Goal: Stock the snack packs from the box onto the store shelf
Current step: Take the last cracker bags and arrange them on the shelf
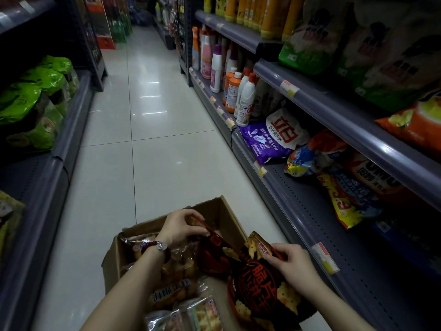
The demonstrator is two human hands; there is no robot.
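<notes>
Now red snack pack (259,292) under right fingers (278,255)

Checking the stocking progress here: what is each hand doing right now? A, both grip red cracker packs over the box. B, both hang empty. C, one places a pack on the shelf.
A: the left hand and right hand each pinch a red cracker pack above the cardboard box.

Box (214,211) on floor (167,163) mid-aisle, snack packs (181,297) inside. Left hand (181,226) over box's far end, right hand (294,266) at its right edge on a pack (260,295). Store shelf (334,235) right of box; bottles (243,96) farther along.
</notes>
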